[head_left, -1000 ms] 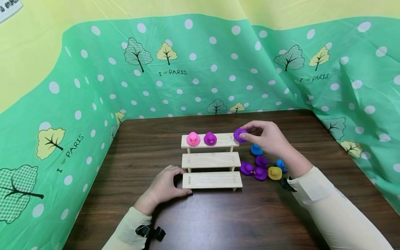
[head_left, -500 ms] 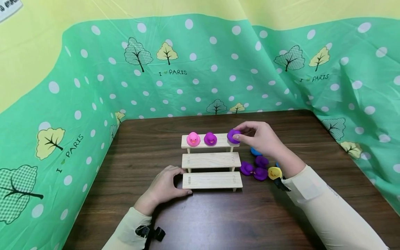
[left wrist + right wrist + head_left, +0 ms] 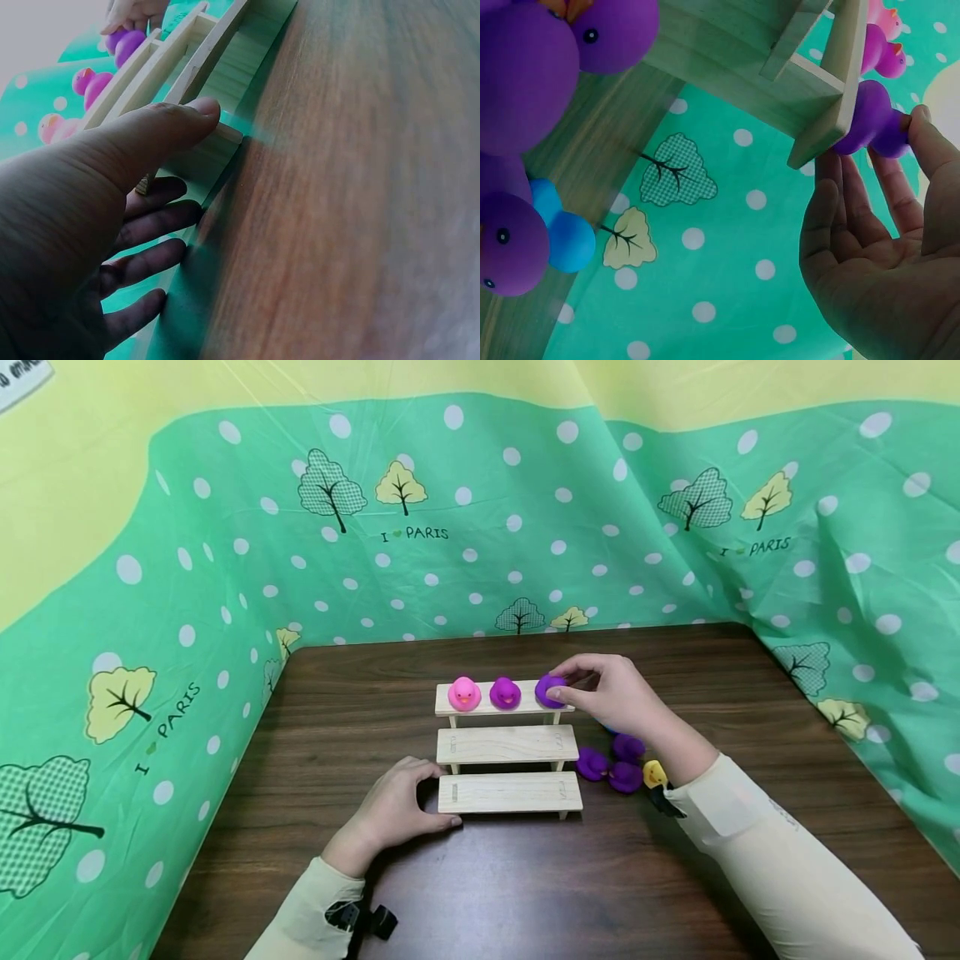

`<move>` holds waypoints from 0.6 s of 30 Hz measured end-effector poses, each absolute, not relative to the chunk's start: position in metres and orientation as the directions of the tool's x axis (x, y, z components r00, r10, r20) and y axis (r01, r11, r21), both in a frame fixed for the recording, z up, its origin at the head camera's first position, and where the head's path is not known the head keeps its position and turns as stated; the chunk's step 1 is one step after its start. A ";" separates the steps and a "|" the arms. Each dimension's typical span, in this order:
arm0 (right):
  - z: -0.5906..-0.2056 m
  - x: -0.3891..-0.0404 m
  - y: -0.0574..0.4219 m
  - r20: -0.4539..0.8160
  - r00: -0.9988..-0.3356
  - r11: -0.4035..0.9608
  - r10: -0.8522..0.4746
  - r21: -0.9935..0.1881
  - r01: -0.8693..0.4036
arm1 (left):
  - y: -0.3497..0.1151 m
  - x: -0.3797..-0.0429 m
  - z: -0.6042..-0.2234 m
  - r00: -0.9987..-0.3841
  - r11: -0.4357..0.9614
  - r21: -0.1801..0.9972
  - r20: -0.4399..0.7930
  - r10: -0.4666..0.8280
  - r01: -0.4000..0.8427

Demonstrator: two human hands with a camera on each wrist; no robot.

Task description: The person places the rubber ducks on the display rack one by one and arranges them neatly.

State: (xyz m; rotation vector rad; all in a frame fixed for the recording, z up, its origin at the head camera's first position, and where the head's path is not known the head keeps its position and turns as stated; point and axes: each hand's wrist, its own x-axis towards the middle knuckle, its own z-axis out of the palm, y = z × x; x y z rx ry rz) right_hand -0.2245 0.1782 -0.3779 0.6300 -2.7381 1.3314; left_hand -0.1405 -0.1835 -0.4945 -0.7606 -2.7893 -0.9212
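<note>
My right hand (image 3: 622,697) pinches a purple rubber duck (image 3: 547,692) between thumb and fingers, at the right end of the top step of a three-tier wooden stand (image 3: 507,744). In the right wrist view that duck (image 3: 871,120) sits at the shelf's end, touching it. Left of it on the same step are a magenta-purple duck (image 3: 505,693) and a pink duck (image 3: 464,694). My left hand (image 3: 393,806) holds the left end of the lowest step, thumb at the front and fingers behind. The left wrist view shows the thumb (image 3: 169,124) against the wood.
Right of the stand, several purple ducks (image 3: 625,777) and a yellow duck (image 3: 654,774) lie on the dark wooden table (image 3: 337,710). A blue duck (image 3: 570,236) shows in the right wrist view. A green dotted cloth (image 3: 465,568) surrounds the table's back and sides.
My right hand has moved left with the purple duck, from beyond the top step's right end to over that step, nearer the other two. The left hand has stayed in place.
</note>
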 end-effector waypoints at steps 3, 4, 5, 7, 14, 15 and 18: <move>-0.379 -0.225 0.177 0.199 -0.916 0.558 -0.349 -0.741 -0.373 | -0.184 -0.140 -0.494 -0.869 0.692 0.529 0.248 0.428 0.492; -0.379 -0.226 0.177 0.198 -0.916 0.560 -0.349 -0.739 -0.373 | -0.183 -0.140 -0.494 -0.869 0.692 0.529 0.248 0.428 0.491; -0.380 -0.226 0.177 0.199 -0.916 0.563 -0.348 -0.737 -0.374 | -0.183 -0.140 -0.494 -0.870 0.693 0.528 0.247 0.427 0.491; -0.380 -0.226 0.177 0.199 -0.916 0.564 -0.348 -0.736 -0.374 | -0.183 -0.140 -0.493 -0.871 0.695 0.529 0.245 0.425 0.488; -0.382 -0.226 0.177 0.182 -0.920 0.545 -0.347 -0.760 -0.355 | -0.183 -0.139 -0.494 -0.871 0.694 0.529 0.244 0.427 0.488; -0.382 -0.226 0.177 0.181 -0.920 0.545 -0.347 -0.760 -0.355 | -0.183 -0.139 -0.493 -0.871 0.694 0.529 0.244 0.427 0.488; -0.381 -0.226 0.178 0.175 -0.921 0.554 -0.347 -0.755 -0.352 | -0.182 -0.140 -0.493 -0.871 0.695 0.528 0.244 0.427 0.489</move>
